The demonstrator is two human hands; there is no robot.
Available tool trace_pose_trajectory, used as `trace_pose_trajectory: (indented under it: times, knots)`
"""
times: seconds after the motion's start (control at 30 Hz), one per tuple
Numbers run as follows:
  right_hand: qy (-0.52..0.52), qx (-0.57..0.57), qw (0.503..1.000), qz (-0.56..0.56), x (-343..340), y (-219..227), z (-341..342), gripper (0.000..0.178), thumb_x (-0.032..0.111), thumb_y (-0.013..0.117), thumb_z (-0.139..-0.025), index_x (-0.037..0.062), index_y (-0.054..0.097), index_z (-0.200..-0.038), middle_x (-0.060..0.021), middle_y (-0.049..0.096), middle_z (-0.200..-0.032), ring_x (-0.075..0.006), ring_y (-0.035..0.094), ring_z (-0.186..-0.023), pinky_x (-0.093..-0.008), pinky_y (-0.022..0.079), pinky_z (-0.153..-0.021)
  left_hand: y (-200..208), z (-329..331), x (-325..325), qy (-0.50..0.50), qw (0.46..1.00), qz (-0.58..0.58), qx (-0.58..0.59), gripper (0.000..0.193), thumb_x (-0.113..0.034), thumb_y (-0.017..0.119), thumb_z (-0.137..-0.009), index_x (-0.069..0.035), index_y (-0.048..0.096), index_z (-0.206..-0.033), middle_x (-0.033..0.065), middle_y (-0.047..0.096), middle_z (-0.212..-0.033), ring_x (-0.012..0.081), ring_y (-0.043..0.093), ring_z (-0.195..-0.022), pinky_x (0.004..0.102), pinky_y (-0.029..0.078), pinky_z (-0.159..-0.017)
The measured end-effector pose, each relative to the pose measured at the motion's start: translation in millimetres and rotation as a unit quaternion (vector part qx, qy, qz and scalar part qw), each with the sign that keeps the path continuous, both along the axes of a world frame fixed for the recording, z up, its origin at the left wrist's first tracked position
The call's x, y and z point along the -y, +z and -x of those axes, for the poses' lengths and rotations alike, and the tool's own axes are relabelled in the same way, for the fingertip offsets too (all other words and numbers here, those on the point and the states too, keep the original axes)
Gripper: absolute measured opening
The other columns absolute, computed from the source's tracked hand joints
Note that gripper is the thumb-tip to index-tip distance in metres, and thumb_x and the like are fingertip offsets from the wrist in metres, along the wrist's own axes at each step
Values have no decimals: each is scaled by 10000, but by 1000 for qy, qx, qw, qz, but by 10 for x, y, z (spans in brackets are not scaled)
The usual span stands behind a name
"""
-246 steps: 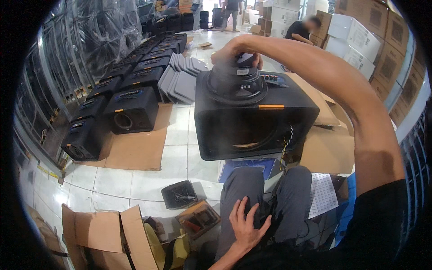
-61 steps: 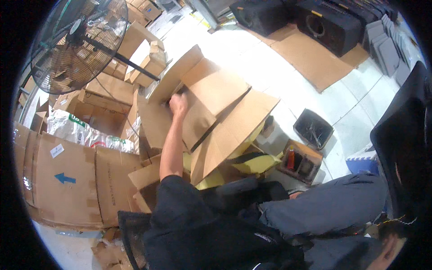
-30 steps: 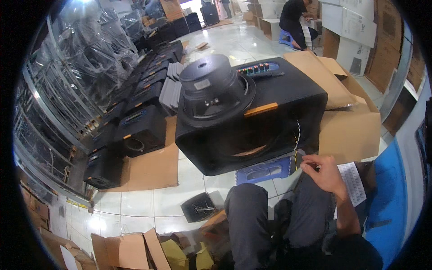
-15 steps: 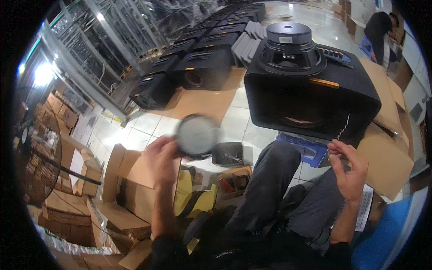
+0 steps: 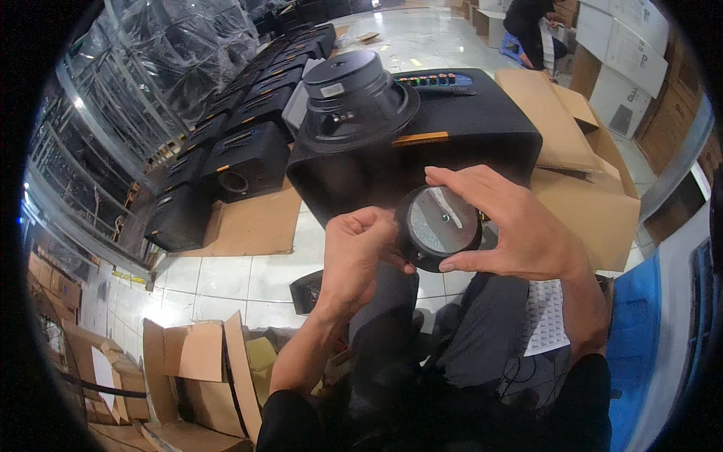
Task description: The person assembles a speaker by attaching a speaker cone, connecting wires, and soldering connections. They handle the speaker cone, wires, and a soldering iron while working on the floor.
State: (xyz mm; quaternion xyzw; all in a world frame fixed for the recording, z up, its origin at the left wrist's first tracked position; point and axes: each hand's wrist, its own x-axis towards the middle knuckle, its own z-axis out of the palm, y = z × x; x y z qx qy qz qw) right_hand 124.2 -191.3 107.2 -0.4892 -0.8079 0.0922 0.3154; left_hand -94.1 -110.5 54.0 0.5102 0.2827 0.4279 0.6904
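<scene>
A small round speaker driver (image 5: 431,239), black with a grey metal back, is held up in front of the large black speaker cabinet (image 5: 482,135). My right hand (image 5: 516,226) grips it from the right, thumb below and fingers over the top edge. My left hand (image 5: 352,252) is closed in a pinch against its left edge; whatever lies between those fingertips is hidden. On top of the cabinet rests a big woofer (image 5: 350,113), magnet side up, beside a strip of coloured terminals (image 5: 437,80).
Rows of black speaker cabinets (image 5: 245,162) stand at the left on cardboard. Open cardboard boxes (image 5: 192,354) sit at the lower left, another carton (image 5: 584,203) at right. A printed white sheet (image 5: 546,316) lies by my right knee. Another person (image 5: 527,30) sits far right.
The driver has moved right from my left hand into my right hand. My left hand has come over to its edge. The twisted wire my right hand held no longer shows. The view has turned right.
</scene>
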Motion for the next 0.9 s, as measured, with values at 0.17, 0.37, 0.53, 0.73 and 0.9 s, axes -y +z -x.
trace_pose_trajectory:
  times: [0.17, 0.37, 0.53, 0.73, 0.9]
  knots:
    - [-5, -8, 1000, -4, -4, -7, -127, 870, 287, 944, -711, 26, 564, -1449, -173, 642, -1322, -316, 623, -1209, -383, 516, -1010, -19, -159, -55, -41, 999, 30, -15, 174, -58, 552, -923, 30, 664, -825, 107, 686, -767, 163, 653, -570, 295, 579, -502]
    - [-24, -50, 998, 17, -63, 44, -260, 821, 243, 953, -680, 11, 620, -1394, -150, 705, -1221, -271, 671, -1130, -362, 510, -994, -7, -241, -165, -105, 992, 74, -2, 235, -126, 603, -938, 82, 711, -959, 152, 727, -827, 221, 705, -650, 315, 595, -654]
    - [-34, -75, 996, 36, -54, 94, -417, 875, 254, 959, -667, 16, 598, -1428, -155, 711, -1247, -263, 674, -1145, -358, 501, -1014, 24, -246, -5, 86, 954, -250, -139, 127, -65, 710, -911, 34, 736, -986, 121, 740, -901, 231, 682, -790, 324, 550, -765]
    - [-37, -74, 996, 44, -13, 54, -438, 885, 260, 950, -683, 11, 578, -1447, -164, 710, -1262, -269, 670, -1151, -370, 497, -1024, -34, -239, 138, 78, 843, -506, -165, 183, -31, 821, -816, -32, 778, -994, 120, 712, -1006, 280, 602, -1007, 399, 482, -842]
    - [-45, -81, 993, 71, -1, 64, -417, 878, 279, 948, -689, 6, 582, -1440, -170, 711, -1251, -274, 670, -1153, -376, 502, -1016, -43, -228, 132, 22, 885, -436, -163, 187, -83, 835, -823, -49, 779, -998, 107, 690, -1012, 266, 589, -1023, 396, 480, -849]
